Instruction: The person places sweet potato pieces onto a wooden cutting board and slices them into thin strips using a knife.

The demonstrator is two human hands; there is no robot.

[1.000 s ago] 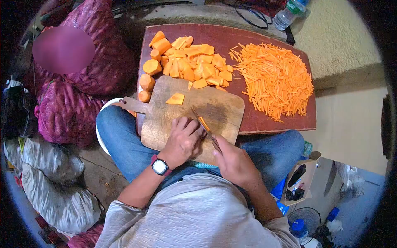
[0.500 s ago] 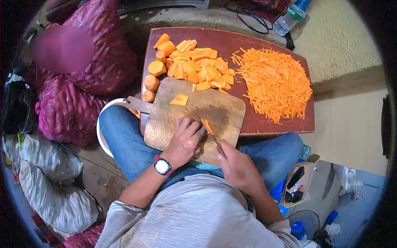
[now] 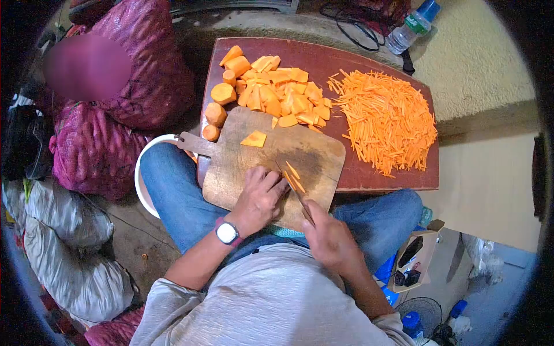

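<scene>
On a wooden cutting board resting across the lap and table edge, my left hand is closed, fingertips curled down on a carrot slice mostly hidden beneath them. My right hand grips a knife by its handle, the blade pointing away beside the left fingertips. A few thin carrot sticks lie along the blade's right side. One flat carrot slice rests farther up the board. Behind the board are piled carrot slices, with thick carrot chunks at their left.
A heap of carrot strips covers the right part of the red table. A white basin is by the left knee. Purple mesh sacks stand at the left. A plastic bottle lies at the back right.
The knife has shifted slightly, and cut carrot sticks now lie apart to the right of its blade. My left hand stays almost in place. The view has moved a little.
</scene>
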